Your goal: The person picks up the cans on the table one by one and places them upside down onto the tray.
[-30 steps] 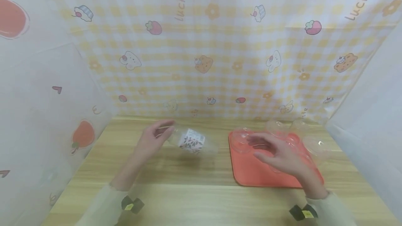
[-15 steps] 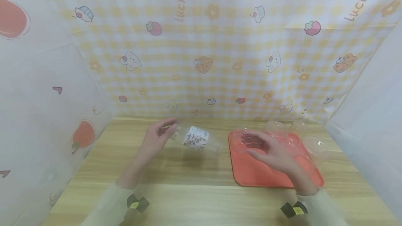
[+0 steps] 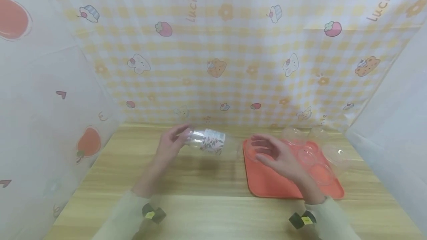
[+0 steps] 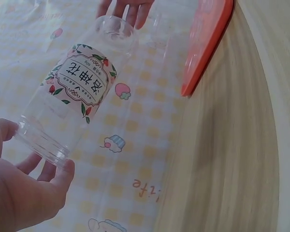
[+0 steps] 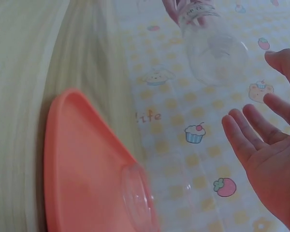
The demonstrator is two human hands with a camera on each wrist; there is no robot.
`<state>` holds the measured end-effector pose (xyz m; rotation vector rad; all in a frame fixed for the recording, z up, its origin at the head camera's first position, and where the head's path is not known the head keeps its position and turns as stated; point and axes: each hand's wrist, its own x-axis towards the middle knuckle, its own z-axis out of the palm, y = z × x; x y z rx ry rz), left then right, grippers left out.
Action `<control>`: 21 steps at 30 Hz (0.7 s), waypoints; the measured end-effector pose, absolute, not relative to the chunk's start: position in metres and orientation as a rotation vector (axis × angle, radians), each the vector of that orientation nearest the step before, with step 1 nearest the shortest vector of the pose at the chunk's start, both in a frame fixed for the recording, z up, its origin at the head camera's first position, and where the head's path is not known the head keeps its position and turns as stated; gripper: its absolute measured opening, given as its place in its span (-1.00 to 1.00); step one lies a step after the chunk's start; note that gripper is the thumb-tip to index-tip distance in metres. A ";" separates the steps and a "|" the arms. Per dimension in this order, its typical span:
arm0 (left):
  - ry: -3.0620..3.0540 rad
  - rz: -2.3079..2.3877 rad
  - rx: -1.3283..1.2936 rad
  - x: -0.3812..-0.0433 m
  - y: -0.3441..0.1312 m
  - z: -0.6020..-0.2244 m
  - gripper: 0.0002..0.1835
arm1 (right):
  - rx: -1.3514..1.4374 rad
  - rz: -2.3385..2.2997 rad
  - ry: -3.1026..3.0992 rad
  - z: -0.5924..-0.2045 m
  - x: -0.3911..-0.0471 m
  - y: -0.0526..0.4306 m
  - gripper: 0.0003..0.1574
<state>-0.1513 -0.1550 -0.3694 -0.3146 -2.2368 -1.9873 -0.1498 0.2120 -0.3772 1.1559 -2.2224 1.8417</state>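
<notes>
My left hand (image 3: 168,143) grips a clear plastic jar (image 3: 213,142) by its threaded neck, with thumb and fingers around the rim. The jar lies sideways in the air above the table, its base pointing right. In the left wrist view its label (image 4: 82,79) shows flowers and printed characters, and the neck carries no lid. My right hand (image 3: 277,158) hovers over the left part of an orange tray (image 3: 270,188), fingers spread and slightly bent, holding nothing. In the right wrist view a gap separates this hand (image 5: 273,154) from the jar's base.
Several clear round containers (image 3: 321,173) stand on the tray and beyond its back and right edges. A patterned cloth (image 3: 213,47) hangs behind the wooden table (image 3: 213,214), and pale sheets close off both sides.
My left hand has carried the jar to the right and slightly up, turning it nearer to level. My right hand has moved left, towards the jar's base.
</notes>
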 end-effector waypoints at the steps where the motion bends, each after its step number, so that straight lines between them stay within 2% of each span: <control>1: -2.222 -2.013 -0.309 -0.152 -0.154 -0.370 -0.50 | 1.149 1.839 -2.213 -0.378 -0.150 0.211 -0.29; 8: -2.164 -2.139 -0.238 -0.155 -0.148 -0.376 -0.45 | 1.092 1.881 -2.199 -0.383 -0.155 0.200 -0.21; 15: -2.083 -2.239 -0.124 -0.155 -0.132 -0.381 -0.48 | 1.011 1.935 -2.182 -0.387 -0.159 0.180 -0.05; 21: -2.002 -2.294 -0.158 -0.149 -0.119 -0.381 -0.55 | 0.993 1.891 -2.157 -0.390 -0.161 0.166 -0.12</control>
